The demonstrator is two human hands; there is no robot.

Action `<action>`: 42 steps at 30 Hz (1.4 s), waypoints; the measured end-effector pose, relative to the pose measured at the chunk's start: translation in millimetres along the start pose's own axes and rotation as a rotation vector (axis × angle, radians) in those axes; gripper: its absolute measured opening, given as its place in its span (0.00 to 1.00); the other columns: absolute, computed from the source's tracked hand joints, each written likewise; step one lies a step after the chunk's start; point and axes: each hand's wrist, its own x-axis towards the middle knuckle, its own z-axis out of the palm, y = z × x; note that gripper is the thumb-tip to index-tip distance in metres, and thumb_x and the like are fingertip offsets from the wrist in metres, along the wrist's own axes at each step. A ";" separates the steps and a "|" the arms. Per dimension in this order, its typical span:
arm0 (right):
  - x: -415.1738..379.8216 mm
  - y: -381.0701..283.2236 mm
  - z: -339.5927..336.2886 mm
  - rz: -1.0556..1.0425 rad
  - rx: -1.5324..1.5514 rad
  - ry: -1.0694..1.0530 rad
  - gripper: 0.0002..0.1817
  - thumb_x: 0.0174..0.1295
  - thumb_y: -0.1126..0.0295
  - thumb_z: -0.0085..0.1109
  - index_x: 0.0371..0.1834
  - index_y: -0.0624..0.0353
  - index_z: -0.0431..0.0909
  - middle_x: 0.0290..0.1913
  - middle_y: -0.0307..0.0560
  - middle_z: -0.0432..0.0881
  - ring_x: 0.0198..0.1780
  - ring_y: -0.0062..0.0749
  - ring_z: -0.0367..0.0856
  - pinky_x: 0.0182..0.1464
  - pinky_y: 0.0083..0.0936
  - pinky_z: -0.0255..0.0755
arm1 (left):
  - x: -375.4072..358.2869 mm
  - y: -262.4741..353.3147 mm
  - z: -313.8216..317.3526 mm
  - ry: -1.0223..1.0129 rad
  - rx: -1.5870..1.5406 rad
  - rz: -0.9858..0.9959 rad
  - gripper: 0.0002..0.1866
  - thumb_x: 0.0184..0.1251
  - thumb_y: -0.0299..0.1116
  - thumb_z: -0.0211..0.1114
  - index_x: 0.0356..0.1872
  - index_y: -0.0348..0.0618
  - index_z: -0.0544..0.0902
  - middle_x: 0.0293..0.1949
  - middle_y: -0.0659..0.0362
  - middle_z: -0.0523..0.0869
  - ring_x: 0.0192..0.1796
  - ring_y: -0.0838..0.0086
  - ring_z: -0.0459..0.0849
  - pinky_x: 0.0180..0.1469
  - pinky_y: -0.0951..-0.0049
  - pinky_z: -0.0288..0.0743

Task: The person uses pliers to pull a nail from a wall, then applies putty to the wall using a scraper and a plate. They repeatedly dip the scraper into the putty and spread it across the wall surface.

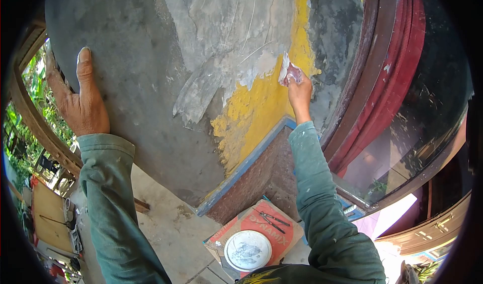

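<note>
My left hand (86,100) rests against the left edge of the grey wall (136,82), thumb stretched up on its face and fingers apart from it, reaching around the edge. My right hand (301,93) grips a small putty scraper (288,71) smeared with white. The scraper is against the wall, where a strip of yellow paint (266,102) meets a patch of pale grey putty (226,27). Below, a white round lid or plate (248,251) with grey smears lies on a red and tan Dynamix cement bag (271,218). Dark pliers (272,222) lie on that bag too.
A ledge with a blue edge (246,165) runs along the wall's foot. To the right stand a dark red window frame (387,87) and dark glass (427,113). A wooden beam (40,123) curves at the left, with plants (43,92) behind it.
</note>
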 end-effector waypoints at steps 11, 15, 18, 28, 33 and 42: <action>-36.2 -39.4 18.2 -0.082 0.071 -0.114 0.17 0.68 0.76 0.61 0.59 0.64 0.84 0.50 0.56 0.90 0.51 0.37 0.89 0.56 0.29 0.77 | 2.2 -9.2 -1.1 0.024 0.055 0.029 0.42 0.69 0.64 0.66 0.74 0.45 0.73 0.67 0.48 0.79 0.67 0.58 0.81 0.72 0.58 0.72; -61.4 -58.0 20.3 -0.115 0.128 -0.149 0.16 0.68 0.76 0.61 0.59 0.66 0.84 0.51 0.58 0.90 0.51 0.38 0.90 0.55 0.29 0.77 | 0.7 -12.2 -2.4 0.042 0.098 0.032 0.42 0.68 0.66 0.66 0.74 0.46 0.73 0.67 0.47 0.80 0.67 0.56 0.81 0.73 0.57 0.71; -80.0 -69.7 27.1 -0.152 0.062 -0.127 0.17 0.68 0.76 0.61 0.59 0.66 0.84 0.50 0.59 0.90 0.49 0.39 0.90 0.54 0.29 0.78 | 0.1 -12.1 -2.1 0.061 0.113 0.042 0.43 0.67 0.67 0.66 0.74 0.46 0.73 0.67 0.47 0.79 0.68 0.55 0.80 0.74 0.56 0.69; -160.8 -117.8 30.0 -0.292 -0.025 -0.182 0.16 0.66 0.78 0.62 0.57 0.66 0.84 0.44 0.61 0.89 0.44 0.38 0.90 0.50 0.31 0.79 | 0.5 -12.3 2.1 0.104 0.058 0.078 0.46 0.65 0.69 0.66 0.74 0.45 0.73 0.68 0.47 0.79 0.72 0.52 0.76 0.77 0.53 0.64; -135.8 -110.8 -5.4 -0.062 0.386 -0.321 0.17 0.65 0.81 0.58 0.57 0.66 0.83 0.45 0.57 0.90 0.44 0.42 0.91 0.49 0.32 0.79 | -1.3 -6.5 1.2 0.033 -0.062 -0.007 0.40 0.70 0.62 0.67 0.73 0.44 0.74 0.68 0.50 0.79 0.71 0.58 0.76 0.76 0.59 0.64; -30.8 -57.2 23.0 -0.059 -0.022 0.028 0.15 0.66 0.76 0.60 0.55 0.63 0.84 0.44 0.59 0.90 0.46 0.48 0.90 0.49 0.34 0.78 | -2.6 -4.4 0.8 0.028 -0.026 -0.012 0.40 0.70 0.61 0.67 0.74 0.45 0.73 0.67 0.50 0.79 0.70 0.59 0.77 0.75 0.59 0.66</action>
